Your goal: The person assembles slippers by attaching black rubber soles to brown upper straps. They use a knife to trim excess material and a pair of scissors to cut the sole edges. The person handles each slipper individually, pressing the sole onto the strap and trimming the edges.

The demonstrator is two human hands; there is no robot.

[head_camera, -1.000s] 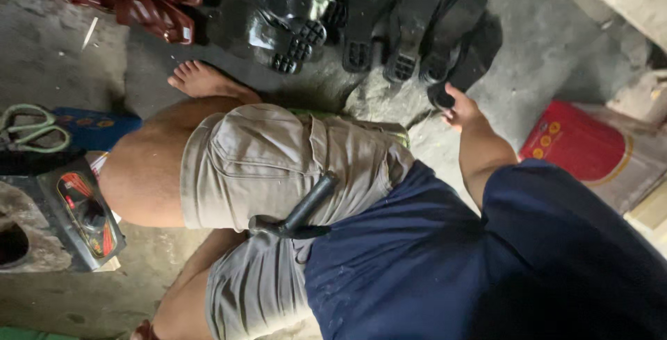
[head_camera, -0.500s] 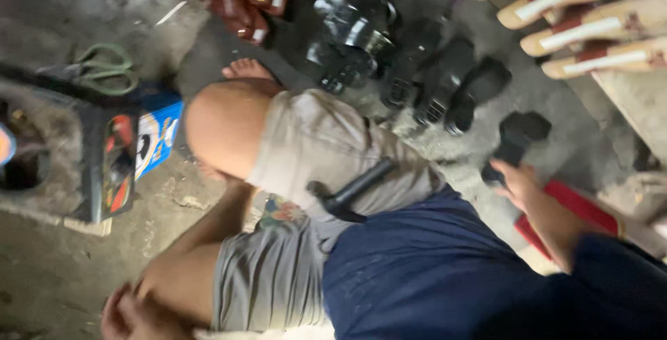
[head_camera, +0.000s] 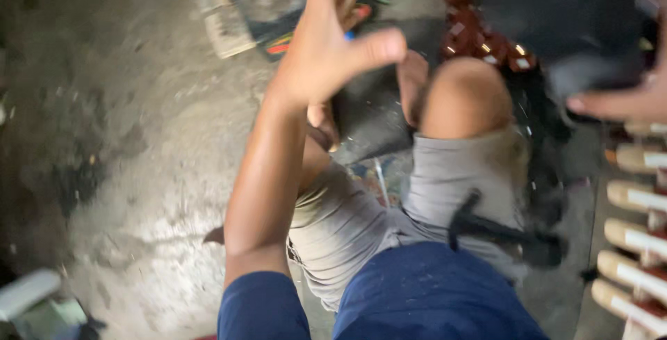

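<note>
Left hand (head_camera: 333,41) now raised over knee, fingers spread, grip open, holding nothing (was low by thigh). Right hand (head_camera: 625,104) swung up at frame edge, grip pinching dark blurred sole piece (head_camera: 590,76), lifted off floor row. Pale shoe soles (head_camera: 636,194) at right.

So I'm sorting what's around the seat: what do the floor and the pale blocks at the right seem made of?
The grey mottled floor looks like bare concrete: matt, stained, with grit and dark patches. The row of pale rounded blocks looks like unfinished wood, tan with lighter faces and a dull finish, though motion blur leaves that open.
</note>
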